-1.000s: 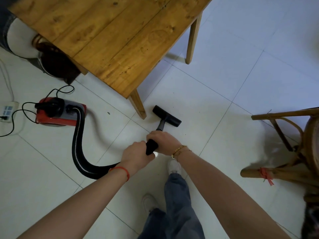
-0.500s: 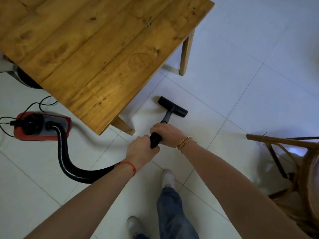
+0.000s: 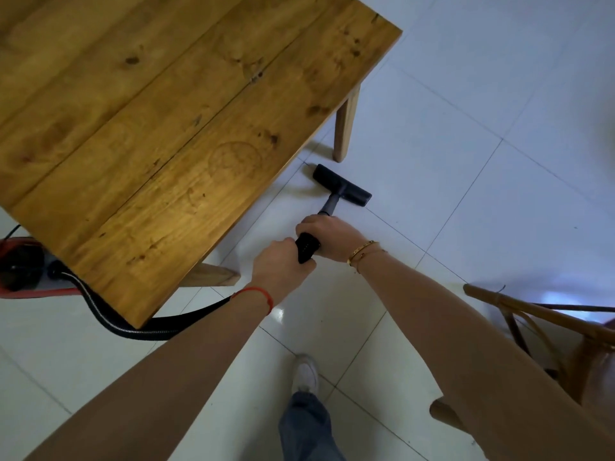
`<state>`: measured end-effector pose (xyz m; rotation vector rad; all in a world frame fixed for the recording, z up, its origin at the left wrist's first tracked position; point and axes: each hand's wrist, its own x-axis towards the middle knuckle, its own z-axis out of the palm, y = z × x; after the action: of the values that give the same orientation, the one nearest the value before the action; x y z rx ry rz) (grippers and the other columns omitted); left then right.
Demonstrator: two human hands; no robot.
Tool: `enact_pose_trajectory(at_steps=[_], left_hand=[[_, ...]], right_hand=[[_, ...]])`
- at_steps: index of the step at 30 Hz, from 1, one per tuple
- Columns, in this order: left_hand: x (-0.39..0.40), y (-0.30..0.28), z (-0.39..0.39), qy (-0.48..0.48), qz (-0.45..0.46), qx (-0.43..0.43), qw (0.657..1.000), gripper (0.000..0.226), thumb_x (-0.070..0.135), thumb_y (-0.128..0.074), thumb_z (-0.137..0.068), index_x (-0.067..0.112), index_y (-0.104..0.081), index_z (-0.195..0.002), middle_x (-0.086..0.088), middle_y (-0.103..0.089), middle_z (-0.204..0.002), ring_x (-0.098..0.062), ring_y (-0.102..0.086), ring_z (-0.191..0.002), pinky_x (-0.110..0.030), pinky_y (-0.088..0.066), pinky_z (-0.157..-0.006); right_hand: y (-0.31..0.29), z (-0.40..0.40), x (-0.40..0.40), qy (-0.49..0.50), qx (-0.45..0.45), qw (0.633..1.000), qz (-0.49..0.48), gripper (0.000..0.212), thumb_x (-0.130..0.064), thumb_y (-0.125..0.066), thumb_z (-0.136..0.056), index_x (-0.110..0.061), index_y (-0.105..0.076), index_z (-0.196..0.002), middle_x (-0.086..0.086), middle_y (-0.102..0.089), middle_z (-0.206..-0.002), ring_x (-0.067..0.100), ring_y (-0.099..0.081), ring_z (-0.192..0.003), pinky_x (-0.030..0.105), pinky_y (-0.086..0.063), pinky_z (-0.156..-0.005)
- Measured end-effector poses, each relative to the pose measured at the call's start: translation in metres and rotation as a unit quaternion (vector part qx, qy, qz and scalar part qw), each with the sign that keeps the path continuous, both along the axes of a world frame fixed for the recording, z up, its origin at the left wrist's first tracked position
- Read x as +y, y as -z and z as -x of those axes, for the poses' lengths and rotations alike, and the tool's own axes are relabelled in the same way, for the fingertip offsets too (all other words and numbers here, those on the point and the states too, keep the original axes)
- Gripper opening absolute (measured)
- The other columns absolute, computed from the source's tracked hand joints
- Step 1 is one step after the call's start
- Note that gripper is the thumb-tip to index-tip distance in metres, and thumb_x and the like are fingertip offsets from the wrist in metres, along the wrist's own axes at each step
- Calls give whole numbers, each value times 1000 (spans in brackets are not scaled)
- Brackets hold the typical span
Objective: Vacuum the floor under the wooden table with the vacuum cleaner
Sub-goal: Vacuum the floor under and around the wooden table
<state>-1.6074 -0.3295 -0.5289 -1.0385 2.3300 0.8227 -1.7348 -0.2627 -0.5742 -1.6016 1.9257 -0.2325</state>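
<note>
Both hands are wrapped around the black handle (image 3: 307,246) of the vacuum cleaner near mid-frame: my left hand (image 3: 281,271) grips the lower end, my right hand (image 3: 332,237) grips just above it, and the two are almost touching. From the handle a short grey wand (image 3: 329,205) slopes up to the black floor head (image 3: 342,185), which sits flat on the white tiled floor (image 3: 482,201), just outside the counter's edge and near its far leg (image 3: 346,128).

I see the wooden counter (image 3: 166,134) filling the upper left of the frame, its top hiding the floor beneath it. Its near leg (image 3: 213,276) pokes out just left of my left hand. The black ribbed hose (image 3: 139,331) curves from behind my left forearm around the counter's near corner to the red vacuum body (image 3: 26,281) at the left edge, which is half covered by the top.

At the lower right stands a wooden chair (image 3: 539,324), close beside my right forearm. My white shoe (image 3: 306,372) and jeans leg (image 3: 307,427) show at bottom centre.
</note>
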Motion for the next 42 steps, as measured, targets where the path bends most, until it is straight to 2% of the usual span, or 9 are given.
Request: enact_pose_trajectory(at_steps=[4, 10, 17, 27, 34, 42], left_hand=[[-3, 1, 4, -7, 1, 11, 1000, 18, 30, -56, -86, 14, -48, -87, 5, -48, -62, -8, -45, -49, -21, -35, -44], [-6, -6, -23, -13, 3, 7, 1000, 19, 31, -57, -86, 15, -48, -84, 6, -47, -61, -6, -44, -49, -20, -33, -44], [6, -18, -98, -15, 0, -14, 1000, 18, 30, -57, -84, 14, -48, -81, 5, -45, -59, -8, -44, -48, -21, -33, -43], [28, -36, -221, -1, -21, -27, 999, 20, 34, -58, -85, 15, -55, -91, 3, -57, -73, -15, -56, -64, -26, -49, -59], [42, -41, -309, 35, -20, -39, 998, 19, 33, -57, -85, 17, -47, -87, 7, -50, -66, -13, -52, -58, -21, -38, -45], [54, -47, -355, 98, -2, -51, 994, 20, 36, -53, -87, 18, -44, -90, 4, -54, -75, -16, -53, -61, -21, -34, -44]], right_hand=[[0, 6, -7, -10, 6, 1000, -3, 7, -13, -63, -84, -13, -60, -90, 4, -62, -91, 20, -60, -83, 32, -49, -74], [-3, -21, -12, -29, -1, 1000, -3, 9, -13, -65, -84, -13, -60, -91, 4, -64, -92, 22, -61, -86, 38, -52, -78], [-11, -94, 0, -49, -23, 999, 0, 9, -12, -65, -83, -13, -60, -91, 5, -64, -93, 22, -60, -88, 38, -52, -79], [-22, -219, 30, -27, -53, 998, -3, 13, -11, -68, -81, -10, -62, -92, 7, -65, -96, 23, -61, -91, 32, -48, -80], [-25, -312, 51, -5, -62, 998, 2, 10, -12, -65, -83, -9, -60, -91, 8, -64, -95, 24, -61, -90, 38, -51, -81], [-24, -365, 79, 18, -23, 998, 52, 14, -14, -63, -84, -9, -57, -96, 7, -63, -96, 25, -60, -93, 40, -53, -74]])
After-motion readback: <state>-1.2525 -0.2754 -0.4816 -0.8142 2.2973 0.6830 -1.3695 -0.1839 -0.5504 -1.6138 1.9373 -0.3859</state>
